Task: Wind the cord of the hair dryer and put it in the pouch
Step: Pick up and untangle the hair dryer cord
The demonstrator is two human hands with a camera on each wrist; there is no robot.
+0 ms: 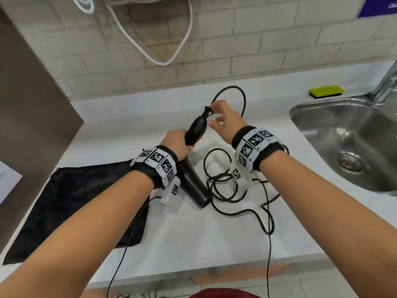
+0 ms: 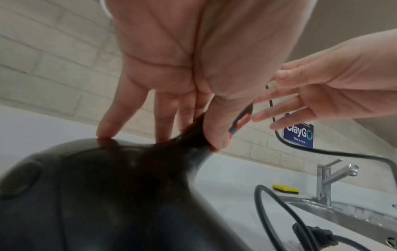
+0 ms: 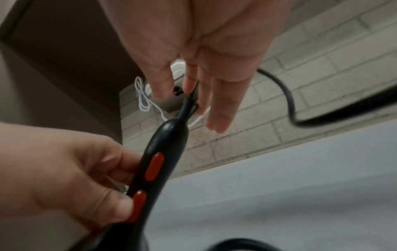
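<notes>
Nearest the person, both bare forearms reach forward over a white counter [image 1: 150, 117], each wrist wrapped in a black band carrying square printed markers. A flat black pouch [image 1: 71, 203] lies on the counter under the left forearm, its drawstring trailing toward the counter's front edge. Just beyond it, the left hand [image 1: 177, 143] curls its fingers and thumb around the lower handle of the black hair dryer [image 1: 194, 130], close to the two red switches; the left wrist view shows the little finger resting on the rounded body. The dryer is held off the counter with its handle tilted up and away and its nozzle angled down toward the person. To the right of the nozzle, the black cord [image 1: 223, 183] lies in loose overlapping loops on the counter, with one strand running off the front edge. Farther out, the right hand [image 1: 223, 119] is raised at the tip of the handle, thumb and forefinger seemingly pinching the cord where it leaves the strain relief, though blur makes the exact contact hard to confirm; the other fingers are extended and slightly spread. From there the cord arcs up in an open loop. Beyond, a steel sink [image 1: 343, 134], a yellow sponge [image 1: 326, 91] and a pale brick wall.
</notes>
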